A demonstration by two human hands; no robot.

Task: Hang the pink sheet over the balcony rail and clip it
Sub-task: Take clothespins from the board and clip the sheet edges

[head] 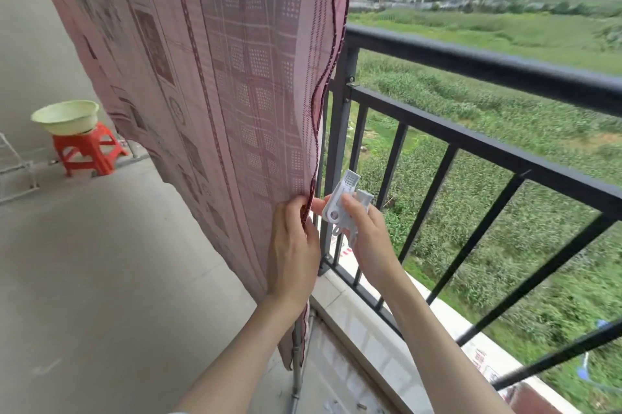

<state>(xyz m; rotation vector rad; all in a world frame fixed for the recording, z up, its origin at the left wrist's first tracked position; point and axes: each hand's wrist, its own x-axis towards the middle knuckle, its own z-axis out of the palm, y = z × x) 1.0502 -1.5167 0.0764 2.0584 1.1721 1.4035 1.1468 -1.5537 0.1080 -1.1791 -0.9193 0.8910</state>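
Observation:
The pink patterned sheet (pixel 208 76) hangs draped from a high line at the top of the head view, beside the black balcony rail (pixel 488 66). My left hand (pixel 294 248) pinches the sheet's dark red right hem low down. My right hand (pixel 365 231) grips white plastic clips (pixel 341 208) just right of that hem, with a fingertip reaching behind the cloth edge. How many clips it holds I cannot tell.
A pale green basin (pixel 65 116) sits on a red plastic stool (pixel 89 152) at the far left by the wall. A metal pole (pixel 296 366) stands under the sheet's lower corner. A white rack (pixel 16 171) is at the left edge. Fields lie beyond the rail.

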